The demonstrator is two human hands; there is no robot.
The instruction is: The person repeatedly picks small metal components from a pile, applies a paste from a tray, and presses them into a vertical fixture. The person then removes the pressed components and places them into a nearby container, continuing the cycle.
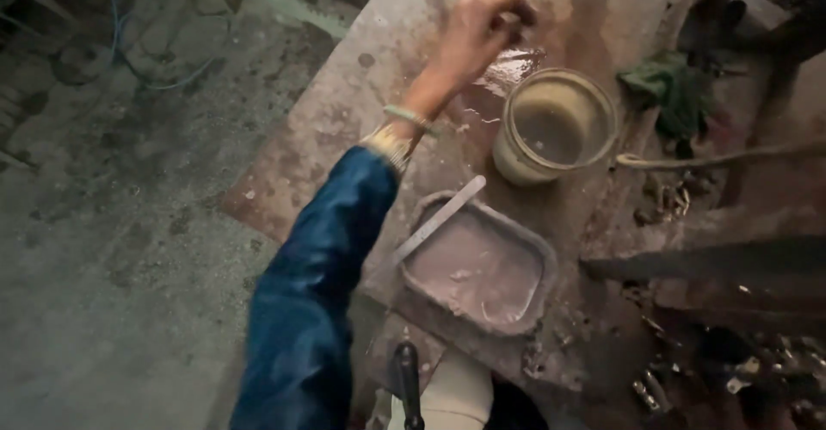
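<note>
My left hand [477, 34] reaches out over a wet, stained slab [344, 129], with the arm in a blue sleeve and a band on the wrist. Its fingertips are bunched together on a small pale piece [513, 17] pressed against the slab beside a puddle [512, 68]. Just right of the wrist stands a round jar [555, 124] of cloudy beige liquid. Nearer to me lies a rectangular tray [542, 262] of grey-pink paste, with a flat metal strip [439, 219] leaning over its left rim. My right hand is out of sight.
A crumpled green cloth [671, 86] lies right of the jar, with a pale cord [723, 154] below it. Small metal parts [757, 370] clutter the lower right. A dark-handled tool [406, 378] stands at the bottom. Concrete floor [112, 249] with a blue cable [172, 60] lies left.
</note>
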